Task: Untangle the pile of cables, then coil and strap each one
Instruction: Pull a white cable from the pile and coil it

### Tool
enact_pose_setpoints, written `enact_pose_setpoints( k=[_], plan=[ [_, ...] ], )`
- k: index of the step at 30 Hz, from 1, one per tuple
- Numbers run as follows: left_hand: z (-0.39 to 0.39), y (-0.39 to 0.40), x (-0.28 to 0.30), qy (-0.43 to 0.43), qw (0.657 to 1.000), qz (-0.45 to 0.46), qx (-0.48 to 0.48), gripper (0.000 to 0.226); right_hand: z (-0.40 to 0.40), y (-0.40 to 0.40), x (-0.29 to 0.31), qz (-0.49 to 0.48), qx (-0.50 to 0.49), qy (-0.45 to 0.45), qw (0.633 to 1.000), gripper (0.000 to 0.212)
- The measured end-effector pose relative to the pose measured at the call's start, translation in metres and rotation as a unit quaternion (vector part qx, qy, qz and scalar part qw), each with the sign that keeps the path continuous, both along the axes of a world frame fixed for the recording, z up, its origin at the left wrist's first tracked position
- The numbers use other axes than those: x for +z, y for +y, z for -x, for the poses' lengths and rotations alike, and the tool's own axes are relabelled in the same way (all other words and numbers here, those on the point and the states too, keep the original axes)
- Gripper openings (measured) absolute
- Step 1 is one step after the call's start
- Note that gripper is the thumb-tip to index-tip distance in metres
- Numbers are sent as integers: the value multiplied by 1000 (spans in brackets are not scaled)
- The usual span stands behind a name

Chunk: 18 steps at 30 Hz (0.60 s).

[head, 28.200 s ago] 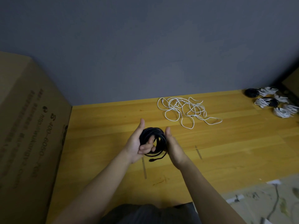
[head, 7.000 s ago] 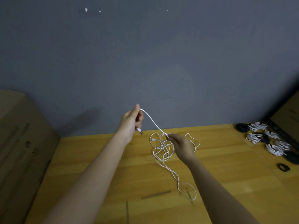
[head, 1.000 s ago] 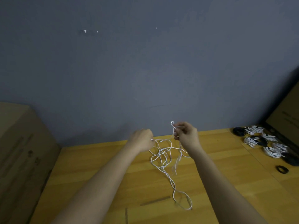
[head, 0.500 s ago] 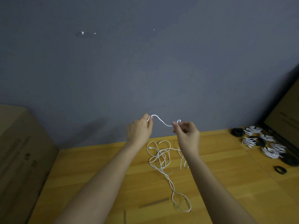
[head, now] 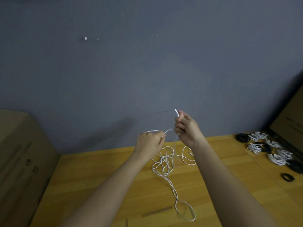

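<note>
My right hand (head: 186,128) pinches the thin white cable (head: 165,161) near its plug end, my left hand (head: 150,143) closed on it lower down; the rest trails tangled on the wooden worktop (head: 98,185). Light and limp, probably slippery, so I'd grip beside each snag.

Both bare forearms reach forward and up, hands raised side by side, close but not touching; left hand (head: 150,143) lower, back toward camera, fingers curled into loose fist, pinching white cable (head: 165,161); right hand (head: 186,128) higher, fingers closed on same cable, its end poking above thumb.
</note>
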<state>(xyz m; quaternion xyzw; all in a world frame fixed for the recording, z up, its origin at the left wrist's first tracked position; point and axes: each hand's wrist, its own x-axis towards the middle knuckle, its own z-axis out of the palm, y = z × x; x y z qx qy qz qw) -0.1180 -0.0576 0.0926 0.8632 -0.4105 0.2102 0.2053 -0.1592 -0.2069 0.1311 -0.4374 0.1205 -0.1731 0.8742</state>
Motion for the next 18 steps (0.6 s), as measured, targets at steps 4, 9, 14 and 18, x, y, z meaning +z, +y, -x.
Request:
enact_pose_setpoints(
  k=[4, 9, 14, 18],
  plan=[
    [-12, -6, 0, 32, 998, 35, 52, 28, 5, 3, 10, -16, 102, -14, 995, 25],
    [-40, -6, 13, 71, 985, 91, 127, 29, 20, 1, 6, 19, 188, 5, 982, 33],
    [-58, 4, 28, 107, 968, 169, 149, 33, 30, -6, -9, 62, 192, 36, 979, 13],
    [-62, 9, 31, 96, 967, 182, 147, 31, 30, -6, -17, 215, 99, 47, 971, 22]
  ],
)
